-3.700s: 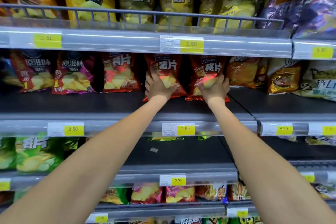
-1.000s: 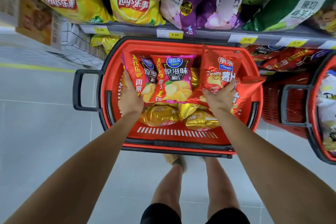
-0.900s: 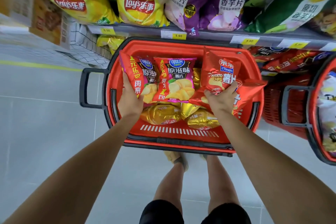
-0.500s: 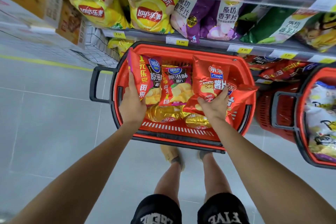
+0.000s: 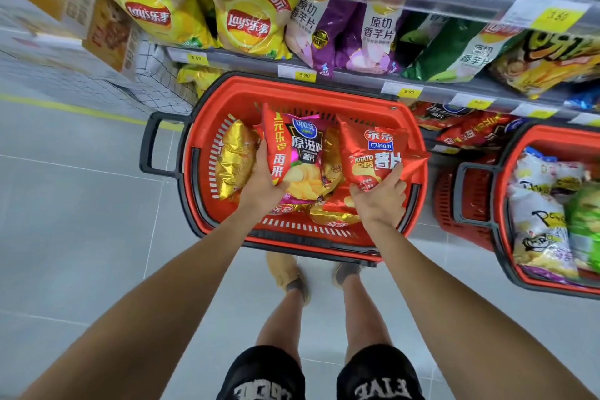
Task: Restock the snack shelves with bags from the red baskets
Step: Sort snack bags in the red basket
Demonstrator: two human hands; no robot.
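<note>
While both stand upright inside the rim of the red plastic basket (image 5: 292, 91), the two bags are each held from below. The left grip (image 5: 263, 185) has its fingers curled round the lower left edge of a red-and-magenta crisp bag (image 5: 302, 153). The right grip (image 5: 380, 201) clasps the bottom of a red foil potato-chip bag (image 5: 373, 153), with the thumb on its front. A narrow gap separates the two bags. Crumpled gold foil bags (image 5: 233, 159) lie beside and beneath them, one against the basket's slotted left wall and others near the near wall.

The basket's far rim is tucked just under the front edge of a grey metal shelf (image 5: 357, 78), which carries yellow crisp bags (image 5: 250, 23) and purple-and-white taro-chip bags (image 5: 324, 32). A black loop handle (image 5: 156, 146) juts from the basket's left end over the grey tiled floor (image 5: 81, 204), which lies open on that side. On the right, a second red basket (image 5: 552, 136), holding white and green bags, stands close by. The person's feet (image 5: 289, 273) are just beside the near rim.
</note>
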